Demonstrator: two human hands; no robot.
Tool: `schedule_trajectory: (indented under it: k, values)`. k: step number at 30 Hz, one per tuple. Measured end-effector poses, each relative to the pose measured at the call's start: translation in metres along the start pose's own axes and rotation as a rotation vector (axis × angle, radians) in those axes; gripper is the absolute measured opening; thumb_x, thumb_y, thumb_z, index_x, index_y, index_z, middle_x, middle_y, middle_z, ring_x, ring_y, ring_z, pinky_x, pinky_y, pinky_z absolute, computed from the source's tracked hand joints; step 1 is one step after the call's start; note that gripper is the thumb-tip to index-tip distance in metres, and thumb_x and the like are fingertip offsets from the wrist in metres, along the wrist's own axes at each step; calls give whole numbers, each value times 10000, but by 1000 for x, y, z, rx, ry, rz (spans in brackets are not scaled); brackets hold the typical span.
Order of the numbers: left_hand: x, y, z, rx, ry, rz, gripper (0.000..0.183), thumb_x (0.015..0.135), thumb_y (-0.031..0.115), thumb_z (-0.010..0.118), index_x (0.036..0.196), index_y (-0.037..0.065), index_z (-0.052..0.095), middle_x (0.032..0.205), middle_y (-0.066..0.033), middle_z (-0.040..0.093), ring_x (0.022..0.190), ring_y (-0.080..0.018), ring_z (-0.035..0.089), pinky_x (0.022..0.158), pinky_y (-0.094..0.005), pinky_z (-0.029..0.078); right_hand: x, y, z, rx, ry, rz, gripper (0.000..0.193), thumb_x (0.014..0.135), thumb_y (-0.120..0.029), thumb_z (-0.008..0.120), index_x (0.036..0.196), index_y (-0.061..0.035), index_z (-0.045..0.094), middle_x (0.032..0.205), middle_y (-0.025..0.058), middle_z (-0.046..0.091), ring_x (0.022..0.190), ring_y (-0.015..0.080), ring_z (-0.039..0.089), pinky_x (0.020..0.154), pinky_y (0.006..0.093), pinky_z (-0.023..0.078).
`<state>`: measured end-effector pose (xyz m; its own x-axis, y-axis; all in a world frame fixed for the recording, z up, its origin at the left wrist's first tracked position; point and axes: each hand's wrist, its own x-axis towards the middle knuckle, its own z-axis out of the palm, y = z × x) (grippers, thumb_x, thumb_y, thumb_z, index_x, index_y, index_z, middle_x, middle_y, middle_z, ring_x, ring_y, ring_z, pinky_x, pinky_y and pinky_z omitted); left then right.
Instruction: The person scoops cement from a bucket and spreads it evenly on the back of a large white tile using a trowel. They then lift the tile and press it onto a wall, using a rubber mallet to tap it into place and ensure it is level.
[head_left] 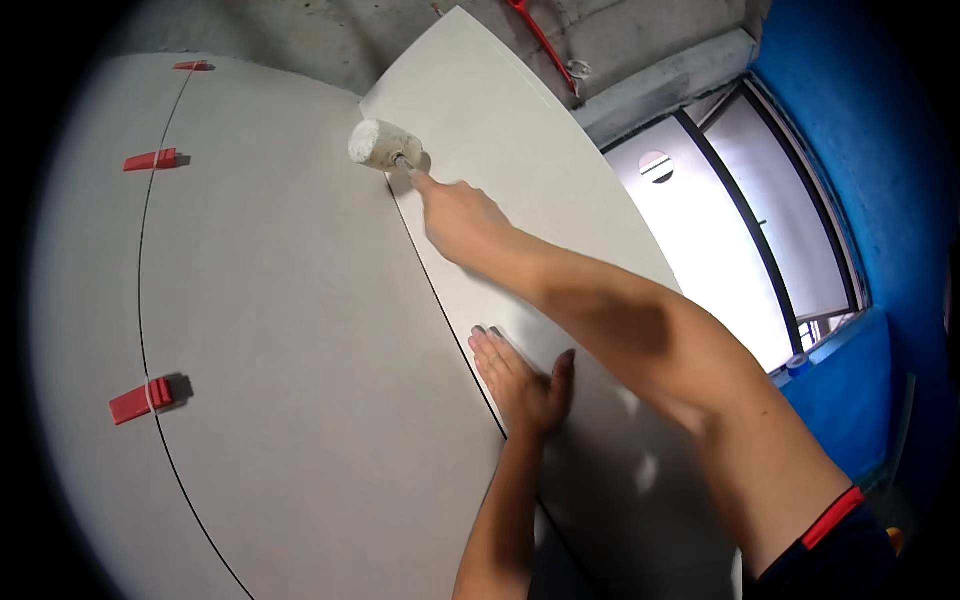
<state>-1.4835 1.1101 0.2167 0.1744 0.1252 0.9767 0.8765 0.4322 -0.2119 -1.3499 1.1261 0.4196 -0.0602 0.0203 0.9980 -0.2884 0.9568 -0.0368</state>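
Our dark sleeve [835, 548] nearest; we grasp mallet [380, 147] in clenched right hand [465, 222]; left hand [520, 392] flat, thumb spread, against pale tile [475, 90].

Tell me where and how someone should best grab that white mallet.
Probably by the slim handle, from the lower right: the mallet head is a fat cylinder, while the handle angles down-right from it into the right hand.

Left hand [521, 388] flat, right hand [463, 222] curled
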Motion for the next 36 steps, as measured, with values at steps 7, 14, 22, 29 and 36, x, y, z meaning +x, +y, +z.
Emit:
schedule_trajectory:
  k: [7,14,22,29,36]
  values:
    - [-3,2,-1,9,-1,-25,1046,882,577,570,1436,-199,143,1507,-425,122,1437,-526,104,1173,-554,88,-7,13,-17,-100,-22,-35,466,938,-79,384,1396,-99,466,908,234,686,872,404,681,766,508,548]
    - [-2,2,-3,-6,34,-21,1038,878,583,572,1443,-184,159,1508,-418,136,1435,-524,120,1172,-552,105,-3,14,-23,-95,-62,-5,471,958,-85,344,1404,-148,479,902,229,684,868,389,683,790,500,546]
    - [-3,3,1,3,26,-36,1043,881,583,571,1451,-174,135,1511,-411,142,1434,-524,120,1171,-560,102,-16,11,-36,-154,-52,-106,456,970,-120,356,1406,-188,475,895,210,686,844,396,681,760,500,543]
    - [-1,0,-1,9,53,-18,1029,890,582,561,1449,-173,142,1506,-417,146,1429,-531,131,1170,-560,106,-8,17,-39,-154,-75,7,465,970,-116,329,1413,-170,456,919,226,686,891,405,677,795,508,536]
    - [-6,8,-4,12,45,-15,1002,890,548,571,1443,-181,161,1506,-418,146,1428,-532,132,1170,-561,110,-22,32,-62,-144,-34,-9,383,1005,-254,433,1382,-203,485,891,230,681,827,427,662,777,520,521]
